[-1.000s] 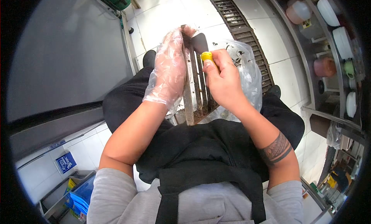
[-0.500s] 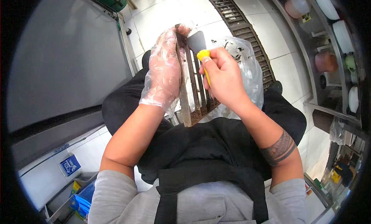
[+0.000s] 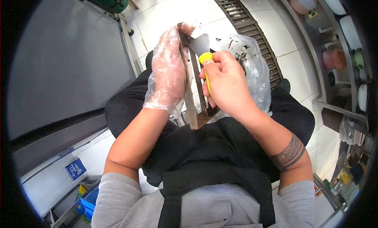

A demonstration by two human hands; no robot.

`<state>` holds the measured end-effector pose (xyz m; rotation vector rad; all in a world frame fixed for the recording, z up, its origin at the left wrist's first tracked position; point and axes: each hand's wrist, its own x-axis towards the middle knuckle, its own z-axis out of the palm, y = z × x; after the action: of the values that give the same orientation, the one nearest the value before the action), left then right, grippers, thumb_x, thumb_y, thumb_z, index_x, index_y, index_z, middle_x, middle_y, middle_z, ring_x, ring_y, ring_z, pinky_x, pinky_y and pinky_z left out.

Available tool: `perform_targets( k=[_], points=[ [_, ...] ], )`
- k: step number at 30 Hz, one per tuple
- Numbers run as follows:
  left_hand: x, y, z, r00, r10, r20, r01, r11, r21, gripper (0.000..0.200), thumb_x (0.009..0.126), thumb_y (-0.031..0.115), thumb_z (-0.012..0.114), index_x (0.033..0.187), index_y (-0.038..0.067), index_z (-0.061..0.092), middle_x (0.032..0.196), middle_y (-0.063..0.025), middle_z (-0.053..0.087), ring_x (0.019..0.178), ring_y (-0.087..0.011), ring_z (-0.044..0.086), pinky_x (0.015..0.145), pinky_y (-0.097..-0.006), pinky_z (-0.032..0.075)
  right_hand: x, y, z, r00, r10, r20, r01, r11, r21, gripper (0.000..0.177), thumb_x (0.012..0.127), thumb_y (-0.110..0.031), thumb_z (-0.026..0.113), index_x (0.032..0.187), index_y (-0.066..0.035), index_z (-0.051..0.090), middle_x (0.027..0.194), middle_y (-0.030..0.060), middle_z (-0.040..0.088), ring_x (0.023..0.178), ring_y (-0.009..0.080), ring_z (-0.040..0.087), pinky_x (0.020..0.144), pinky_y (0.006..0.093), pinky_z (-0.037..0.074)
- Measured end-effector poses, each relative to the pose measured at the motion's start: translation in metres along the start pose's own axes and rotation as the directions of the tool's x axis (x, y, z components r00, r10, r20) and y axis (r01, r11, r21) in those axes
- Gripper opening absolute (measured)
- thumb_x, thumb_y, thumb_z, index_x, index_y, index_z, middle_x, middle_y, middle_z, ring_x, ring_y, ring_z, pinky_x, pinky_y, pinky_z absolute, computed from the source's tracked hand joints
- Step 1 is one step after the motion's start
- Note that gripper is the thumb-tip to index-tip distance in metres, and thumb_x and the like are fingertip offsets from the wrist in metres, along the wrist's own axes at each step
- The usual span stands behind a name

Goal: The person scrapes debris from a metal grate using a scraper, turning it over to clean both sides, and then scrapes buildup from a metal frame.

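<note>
My left hand (image 3: pixel 168 68), in a clear plastic glove, is closed on the left side of a dirty slatted metal grate (image 3: pixel 190 98), which is tilted above my lap. Bare, my right hand (image 3: pixel 226 78) grips the yellow handle (image 3: pixel 205 58) of a scraper. Its flat grey blade (image 3: pixel 201 44) lies at the grate's upper end, close to my left fingertips. Dark scraps lie in a clear plastic bag (image 3: pixel 256 66) beyond my right hand. Part of the grate is hidden behind my right hand.
A slotted drain cover (image 3: pixel 252 31) runs across the white tiled floor (image 3: pixel 165 13). On the left stands a large grey panel (image 3: pixel 75 59). Metal shelving (image 3: pixel 315 59) with tubs and containers is at the right. Blue packets (image 3: pixel 89 200) show at lower left.
The grate has turned slightly, so its slats look closer together. My right hand and the scraper have shifted a little left and down.
</note>
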<state>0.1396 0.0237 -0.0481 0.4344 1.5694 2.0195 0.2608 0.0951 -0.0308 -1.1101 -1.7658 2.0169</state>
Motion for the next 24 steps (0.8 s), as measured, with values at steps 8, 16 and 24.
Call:
perform_targets(
  k=[8,16,24],
  points=[
    [0.001,-0.001,-0.007,0.999,0.034,0.036,-0.041,0.98,0.194,0.035,0.115,0.022,0.041,0.13,0.002,0.066,0.127,-0.0065,0.069,0.118,-0.015,0.062,0.103,-0.0294,0.046,0.02,0.016,0.003,0.995,-0.081,-0.056,0.072,0.985,-0.158,0.025,0.103,-0.017,0.06,0.111,0.007,0.059,0.086,0.0204,0.072,0.075,0.0312,0.073,0.072,0.0427,0.056],
    [0.001,0.009,0.0,0.996,-0.077,-0.055,0.083,0.99,0.117,0.034,0.114,0.021,0.043,0.129,0.0,0.066,0.126,-0.0084,0.07,0.115,-0.0171,0.064,0.103,-0.0313,0.047,0.037,0.037,-0.009,0.898,-0.439,-0.018,0.425,0.879,-0.218,0.023,0.098,-0.018,0.065,0.108,0.002,0.061,0.089,0.0254,0.072,0.085,0.0428,0.073,0.078,0.046,0.056],
    [0.009,0.004,-0.01,0.989,-0.145,-0.006,0.137,0.945,-0.296,0.031,0.111,0.02,0.051,0.123,-0.004,0.066,0.121,-0.0127,0.071,0.112,-0.0213,0.066,0.103,-0.0349,0.052,0.073,0.047,-0.014,0.812,-0.581,0.055,0.575,0.779,-0.249,0.018,0.1,-0.021,0.065,0.111,-0.007,0.068,0.089,0.0188,0.073,0.083,0.0385,0.072,0.075,0.0435,0.055]
  ],
)
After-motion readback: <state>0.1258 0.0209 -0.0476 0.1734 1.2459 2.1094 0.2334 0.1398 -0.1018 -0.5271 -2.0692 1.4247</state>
